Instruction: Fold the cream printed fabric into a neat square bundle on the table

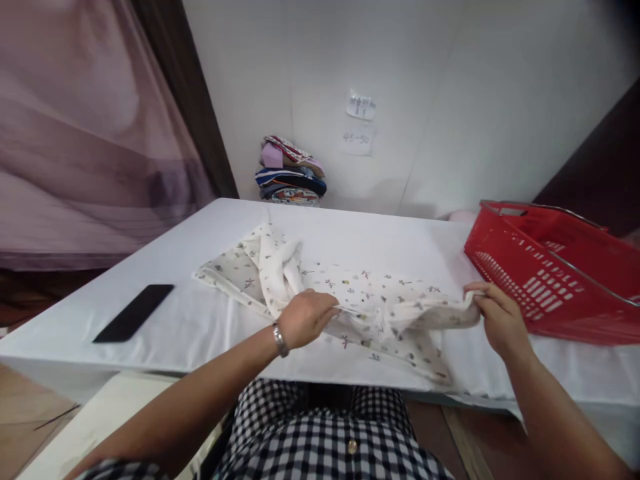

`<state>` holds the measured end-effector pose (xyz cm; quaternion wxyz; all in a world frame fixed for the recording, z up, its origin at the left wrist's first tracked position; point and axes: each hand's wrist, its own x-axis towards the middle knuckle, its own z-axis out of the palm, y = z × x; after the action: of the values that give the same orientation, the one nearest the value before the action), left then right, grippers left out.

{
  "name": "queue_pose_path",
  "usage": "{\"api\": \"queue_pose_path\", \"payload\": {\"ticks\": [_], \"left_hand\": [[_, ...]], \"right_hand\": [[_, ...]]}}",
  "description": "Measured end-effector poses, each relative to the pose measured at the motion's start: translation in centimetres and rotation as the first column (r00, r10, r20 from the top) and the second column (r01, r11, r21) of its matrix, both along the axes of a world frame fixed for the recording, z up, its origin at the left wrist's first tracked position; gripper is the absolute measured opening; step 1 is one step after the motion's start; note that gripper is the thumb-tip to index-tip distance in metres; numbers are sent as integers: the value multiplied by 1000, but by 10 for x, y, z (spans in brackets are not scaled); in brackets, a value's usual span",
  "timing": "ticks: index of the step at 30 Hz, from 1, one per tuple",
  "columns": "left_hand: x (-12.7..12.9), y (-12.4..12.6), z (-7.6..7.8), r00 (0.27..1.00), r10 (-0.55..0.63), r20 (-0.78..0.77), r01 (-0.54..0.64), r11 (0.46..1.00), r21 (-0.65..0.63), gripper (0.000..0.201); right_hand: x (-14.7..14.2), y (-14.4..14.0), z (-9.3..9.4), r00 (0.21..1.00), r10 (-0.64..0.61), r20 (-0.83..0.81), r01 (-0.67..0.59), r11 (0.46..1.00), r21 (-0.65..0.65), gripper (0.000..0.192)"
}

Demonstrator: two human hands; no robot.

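Note:
A white garment with a small scattered print (pixel 370 287) lies spread and partly bunched across the white table. My left hand (pixel 307 318), with a metal watch or bracelet at the wrist, pinches its near edge around the middle. At its right end my right hand (pixel 500 320) grips a corner between thumb and fingers, close to the red basket. The cloth between my hands is lifted a little and hangs in folds. Its left part is twisted and crumpled on the tabletop. What kind of garment it is, I cannot tell.
On the right of the white table (pixel 180 247) stands a red plastic basket (pixel 555 273) with metal handles. A black flat phone-like object (pixel 134 313) lies at the left. Behind the table is a stack of folded cloths (pixel 291 172) against the wall. A pink curtain (pixel 95 133) hangs at the left.

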<state>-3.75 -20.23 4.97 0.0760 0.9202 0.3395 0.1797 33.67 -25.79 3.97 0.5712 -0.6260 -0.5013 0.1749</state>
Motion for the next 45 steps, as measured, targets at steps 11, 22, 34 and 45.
{"api": "queue_pose_path", "payload": {"ticks": [11, 22, 34, 45], "left_hand": [[38, -5, -9, 988, -143, -58, 147, 987, 67, 25], [-39, 41, -32, 955, -230, -189, 247, 966, 73, 11], [-123, 138, -20, 930, 245, -273, -203, 964, 174, 19], [-107, 148, -51, 844, 404, -353, -480, 863, -158, 31]], "right_hand": [[-156, 2, -21, 643, 709, 288, -568, 695, -441, 25], [-120, -24, -15, 367, 777, 511, -466, 630, -622, 24], [-51, -1, 5, 553, 601, 577, -278, 786, -552, 31], [-36, 26, -66, 766, 596, 240, -356, 704, -615, 39]]}}
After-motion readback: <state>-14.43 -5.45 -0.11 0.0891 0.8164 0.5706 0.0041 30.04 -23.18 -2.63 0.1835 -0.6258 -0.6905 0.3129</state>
